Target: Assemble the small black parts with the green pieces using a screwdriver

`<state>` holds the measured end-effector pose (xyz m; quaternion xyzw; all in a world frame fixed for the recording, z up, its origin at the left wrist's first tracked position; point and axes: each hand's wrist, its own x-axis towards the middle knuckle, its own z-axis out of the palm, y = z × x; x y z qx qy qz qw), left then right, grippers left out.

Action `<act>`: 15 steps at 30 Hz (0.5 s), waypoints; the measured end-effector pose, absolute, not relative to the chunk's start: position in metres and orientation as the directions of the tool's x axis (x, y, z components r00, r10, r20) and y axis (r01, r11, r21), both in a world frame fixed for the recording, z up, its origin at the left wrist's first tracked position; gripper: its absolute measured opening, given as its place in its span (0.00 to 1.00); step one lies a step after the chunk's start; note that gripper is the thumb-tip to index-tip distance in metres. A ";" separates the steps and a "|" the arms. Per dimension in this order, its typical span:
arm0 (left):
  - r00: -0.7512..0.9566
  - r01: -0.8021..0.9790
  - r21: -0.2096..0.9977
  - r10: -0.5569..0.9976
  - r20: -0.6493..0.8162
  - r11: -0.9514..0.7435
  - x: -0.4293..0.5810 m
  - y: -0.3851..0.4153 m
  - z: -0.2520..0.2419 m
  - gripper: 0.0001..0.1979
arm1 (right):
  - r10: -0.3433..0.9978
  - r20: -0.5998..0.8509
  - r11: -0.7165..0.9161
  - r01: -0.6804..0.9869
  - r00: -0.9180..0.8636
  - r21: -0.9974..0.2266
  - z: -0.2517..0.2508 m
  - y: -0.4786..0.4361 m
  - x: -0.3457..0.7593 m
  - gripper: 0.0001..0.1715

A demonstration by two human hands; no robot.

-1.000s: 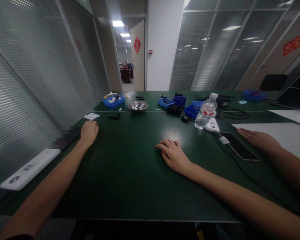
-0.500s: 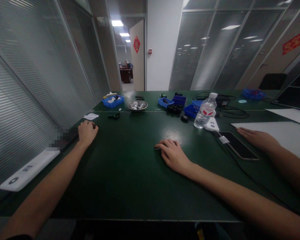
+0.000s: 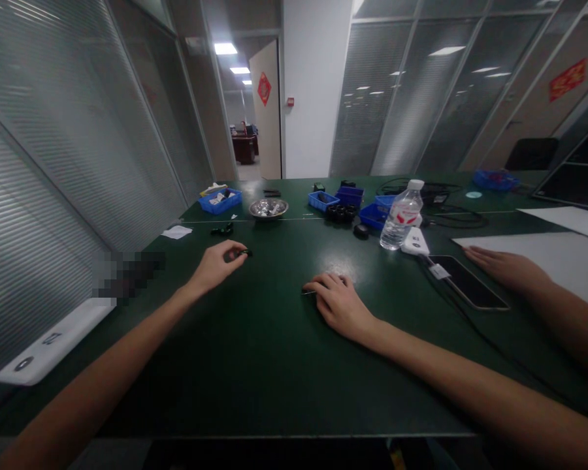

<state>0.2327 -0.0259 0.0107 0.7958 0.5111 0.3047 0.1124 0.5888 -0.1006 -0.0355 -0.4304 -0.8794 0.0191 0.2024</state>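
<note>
My left hand (image 3: pixel 217 265) hovers over the green table (image 3: pixel 255 352), left of centre, pinching a small black part (image 3: pixel 245 252) between thumb and fingertips. My right hand (image 3: pixel 338 301) rests on the table near the middle, fingers curled over a thin metal piece (image 3: pixel 308 292) that sticks out to the left. Another small black part (image 3: pixel 223 229) lies beyond my left hand.
Another person's hand (image 3: pixel 502 268) lies flat at the right beside a phone (image 3: pixel 468 290) and white sheets. At the back stand blue bins (image 3: pixel 220 200), a metal bowl (image 3: pixel 268 208), a water bottle (image 3: pixel 400 216) and cables. A white device (image 3: pixel 53 339) lies at the left edge.
My left hand has moved from the left edge of the table toward the middle, now with a small black part pinched in its fingers. My right hand has stayed put.
</note>
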 end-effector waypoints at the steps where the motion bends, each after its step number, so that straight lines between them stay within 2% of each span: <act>1: 0.366 0.676 0.531 0.858 0.360 -0.511 0.251 -0.039 0.013 0.16 | 0.765 0.343 0.627 0.751 -0.545 -0.205 -0.036 -0.101 0.589 0.22; 4: 0.587 0.505 0.618 0.765 0.267 -0.603 0.296 -0.077 0.011 0.12 | 0.765 0.345 0.625 0.756 -0.544 -0.194 -0.036 -0.101 0.589 0.22; 6: 0.669 0.469 0.627 0.714 0.208 -0.622 0.316 -0.096 0.006 0.11 | 0.767 0.344 0.621 0.760 -0.542 -0.189 -0.037 -0.101 0.589 0.21; 9: 0.726 0.470 0.589 0.668 0.166 -0.657 0.331 -0.111 -0.006 0.09 | 0.771 0.341 0.617 0.765 -0.538 -0.186 -0.039 -0.100 0.589 0.21; 15: 0.739 0.467 0.559 0.650 0.179 -0.685 0.336 -0.112 -0.017 0.09 | 0.774 0.333 0.614 0.766 -0.539 -0.189 -0.037 -0.101 0.589 0.21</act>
